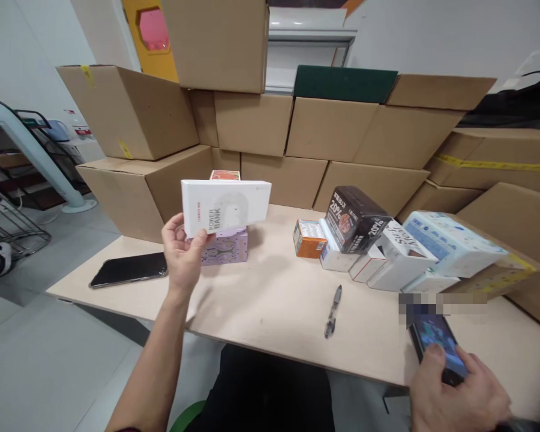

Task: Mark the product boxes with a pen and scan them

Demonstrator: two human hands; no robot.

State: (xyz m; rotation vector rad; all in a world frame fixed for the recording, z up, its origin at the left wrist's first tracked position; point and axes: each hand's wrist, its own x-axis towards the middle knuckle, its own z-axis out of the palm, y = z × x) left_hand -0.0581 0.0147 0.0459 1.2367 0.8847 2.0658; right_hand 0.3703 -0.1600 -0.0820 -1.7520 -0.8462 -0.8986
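Observation:
My left hand [184,249] grips a white power bank box [234,207] by its lower left corner and holds it up above the table. Behind that box, a purple patterned box [227,247] and the top of a red-and-white box [225,175] show in part. At the lower right, my right hand [459,384] is closed around a smartphone [436,336] with a lit screen, over the table's front right. A clear pen with a dark grip [333,312] lies between the two hands. Left of my left hand rests a dark-screened phone [129,269].
On the table [270,312], small boxes stand at the right: an orange box [310,238], a dark brown box [357,219], a white box [402,258] and a light blue box [452,243]. Large cardboard boxes [333,129] are stacked along the back. A shelf rack [18,156] stands at far left.

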